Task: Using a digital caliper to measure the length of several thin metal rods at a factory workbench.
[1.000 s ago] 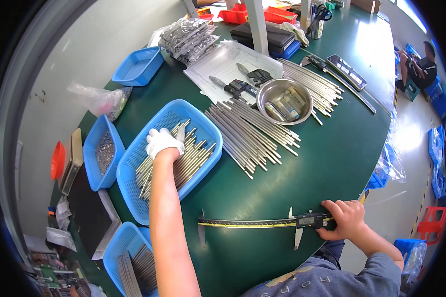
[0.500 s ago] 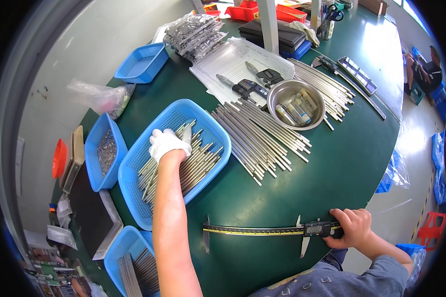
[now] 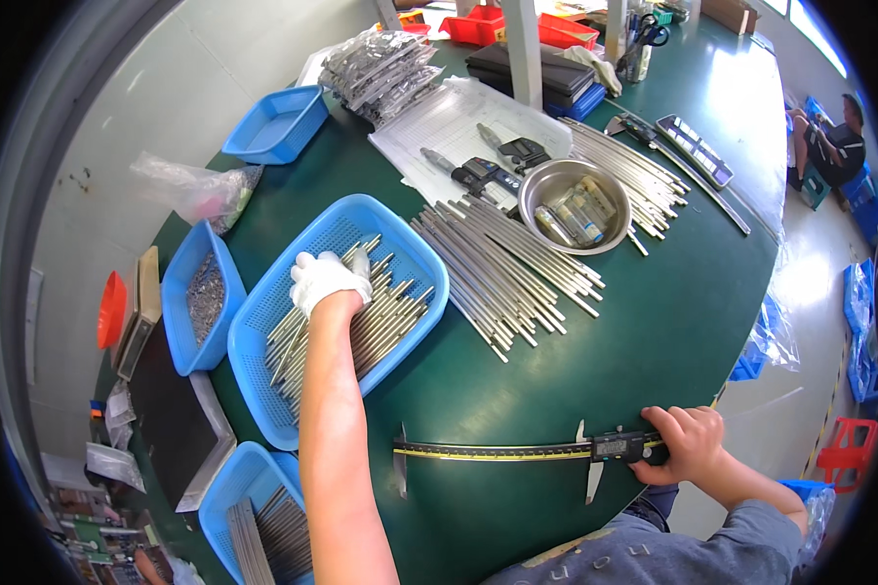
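"What's the left hand at?"

"It's down among the metal rods in the blue basket, left of the tabletop's middle. The white glove hides the fingers' undersides, so I can't tell how closed they are or whether they have hold of a rod."

"And the right hand?"

"Bare, thumb and fingers closed round the slider end of the digital caliper, by the tabletop's near right edge. Held there, I'd judge, the thumb can work the slide while the beam points left."

"Its 2 long jaws?"

"Well apart, nothing between them (only green tabletop shows there)."

"Why the loose rods beyond the basket's right edge?"

"They're side by side, ends toward the tabletop's near edge, probably to be easily picked singly. The basket's walls likely stop its own rods rolling."
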{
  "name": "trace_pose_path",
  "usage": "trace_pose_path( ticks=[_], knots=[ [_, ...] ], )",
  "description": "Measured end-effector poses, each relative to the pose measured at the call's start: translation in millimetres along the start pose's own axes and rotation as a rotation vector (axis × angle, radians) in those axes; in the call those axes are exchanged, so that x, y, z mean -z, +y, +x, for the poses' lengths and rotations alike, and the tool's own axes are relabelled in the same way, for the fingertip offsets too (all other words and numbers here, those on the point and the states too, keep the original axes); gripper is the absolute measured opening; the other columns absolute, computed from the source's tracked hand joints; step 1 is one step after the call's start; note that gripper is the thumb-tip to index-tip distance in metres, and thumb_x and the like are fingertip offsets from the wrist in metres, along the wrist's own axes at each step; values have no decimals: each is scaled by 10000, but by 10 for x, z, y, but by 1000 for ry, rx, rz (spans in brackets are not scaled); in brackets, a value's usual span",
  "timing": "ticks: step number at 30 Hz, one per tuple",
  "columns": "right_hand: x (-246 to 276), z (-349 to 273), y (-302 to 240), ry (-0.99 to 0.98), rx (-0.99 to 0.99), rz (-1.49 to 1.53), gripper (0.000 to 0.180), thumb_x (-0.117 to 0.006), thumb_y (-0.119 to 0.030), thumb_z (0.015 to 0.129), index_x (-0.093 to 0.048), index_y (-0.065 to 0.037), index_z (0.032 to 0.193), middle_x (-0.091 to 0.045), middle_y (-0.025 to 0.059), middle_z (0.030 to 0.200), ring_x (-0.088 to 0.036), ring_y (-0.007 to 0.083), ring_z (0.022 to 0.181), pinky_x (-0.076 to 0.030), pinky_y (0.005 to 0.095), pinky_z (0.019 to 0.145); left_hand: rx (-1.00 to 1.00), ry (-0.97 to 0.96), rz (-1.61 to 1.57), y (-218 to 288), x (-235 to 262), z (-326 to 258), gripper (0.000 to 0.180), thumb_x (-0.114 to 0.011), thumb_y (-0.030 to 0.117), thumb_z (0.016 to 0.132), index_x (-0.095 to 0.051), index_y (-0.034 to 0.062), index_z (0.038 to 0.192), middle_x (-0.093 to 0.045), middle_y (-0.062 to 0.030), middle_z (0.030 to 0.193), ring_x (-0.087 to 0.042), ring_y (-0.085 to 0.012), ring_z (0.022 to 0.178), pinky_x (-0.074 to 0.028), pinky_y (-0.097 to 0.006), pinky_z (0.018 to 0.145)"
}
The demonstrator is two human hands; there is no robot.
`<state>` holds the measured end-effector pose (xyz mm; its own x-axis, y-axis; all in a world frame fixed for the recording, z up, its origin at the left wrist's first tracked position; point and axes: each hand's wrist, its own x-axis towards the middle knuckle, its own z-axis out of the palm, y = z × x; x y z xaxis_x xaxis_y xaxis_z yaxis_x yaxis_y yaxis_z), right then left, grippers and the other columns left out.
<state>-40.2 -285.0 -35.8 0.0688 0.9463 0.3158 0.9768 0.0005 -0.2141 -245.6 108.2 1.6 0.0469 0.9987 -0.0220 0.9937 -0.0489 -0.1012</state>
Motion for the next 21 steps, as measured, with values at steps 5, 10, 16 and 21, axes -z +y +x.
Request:
trace_pose_path(
  ticks=[5, 10, 16, 21],
  knots=[
    [-45, 32, -34, 35, -15, -32, 484, -688, -509, 620, -606, -137, 917, -477, 7, 577, -525, 183, 439, -384, 323, 402, -1, 20, -18, -101, -16, 3, 641, -448, 593, 866, -593, 55, 1183, -464, -182, 1284, -442, -316, 1222, -393, -428, 999],
    [-137, 2, -46, 107, -5, -122, 502, -672, -530, 625, -601, -137, 930, -492, 3, 570, -537, 188, 433, -392, 326, 387, -37, 43, -12, -91, -84, 54, 681, -360, 615, 893, -569, 50, 1210, -463, -185, 1293, -438, -318, 1234, -394, -438, 998],
    [-193, -49, -29, 104, -27, -75, 513, -632, -559, 700, -561, -127, 968, -533, 28, 591, -576, 229, 465, -436, 355, 404, -208, 72, -92, -388, -99, 2, 624, -330, 549, 933, -544, 28, 1199, -506, -246, 1236, -500, -381, 1160, -388, -445, 1004],
    [-231, -106, 26, 80, -30, -22, 497, -615, -543, 742, -552, -114, 984, -553, 57, 617, -591, 256, 492, -464, 380, 435, -565, -271, -91, -850, -88, -112, 560, -264, 431, 978, -464, 30, 1314, -419, -209, 1388, -383, -345, 1298, -274, -390, 1101]
  ],
)
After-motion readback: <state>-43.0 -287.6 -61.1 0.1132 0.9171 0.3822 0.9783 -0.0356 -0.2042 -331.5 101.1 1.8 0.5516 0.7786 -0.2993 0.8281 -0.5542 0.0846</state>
